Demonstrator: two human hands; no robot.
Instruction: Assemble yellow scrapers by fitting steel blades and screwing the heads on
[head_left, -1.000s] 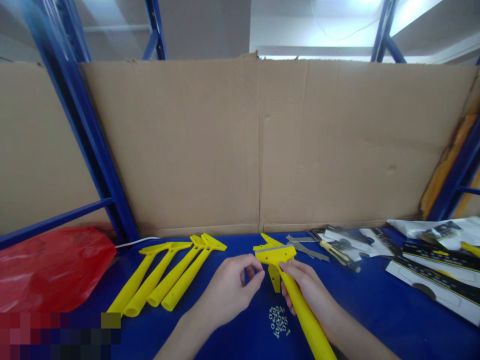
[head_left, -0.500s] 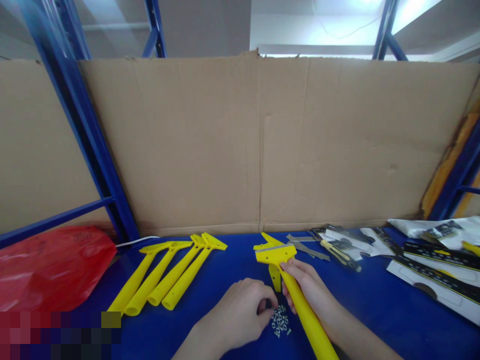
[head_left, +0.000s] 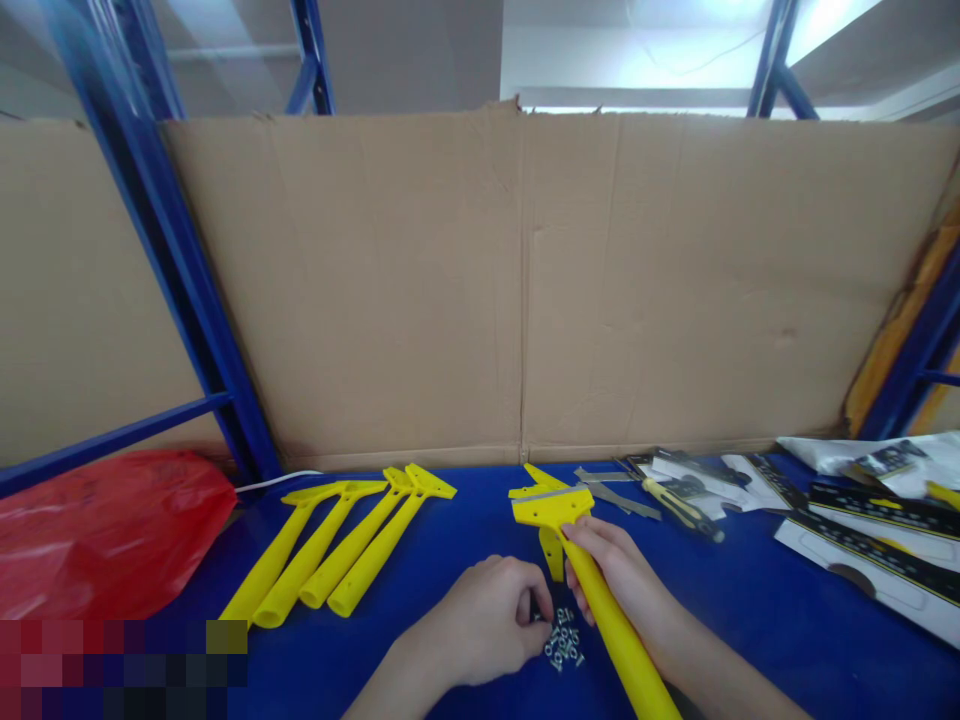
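Observation:
My right hand (head_left: 626, 580) is wrapped round the neck of a yellow scraper (head_left: 611, 625), whose wide head with a metal blade edge points away from me. Beside it, my left hand (head_left: 487, 620) is closed in a pinch at the left edge of a small pile of silver screws (head_left: 566, 640); what its fingertips hold is too small to tell. Loose yellow head pieces (head_left: 551, 552) lie behind and under the scraper's head. Several yellow handles (head_left: 379, 550) rest side by side to the left.
A red plastic bag (head_left: 112, 535) is at the left. Metal blades (head_left: 619, 498), a screwdriver (head_left: 679, 508) and black-and-white packaging (head_left: 870, 570) lie at the right. A cardboard panel (head_left: 375, 290) stands behind the blue table (head_left: 450, 530), between blue posts.
My left hand's fingertips have drawn slightly closer together at the screw pile, and some screws have shifted. My right hand and the scraper have hardly moved.

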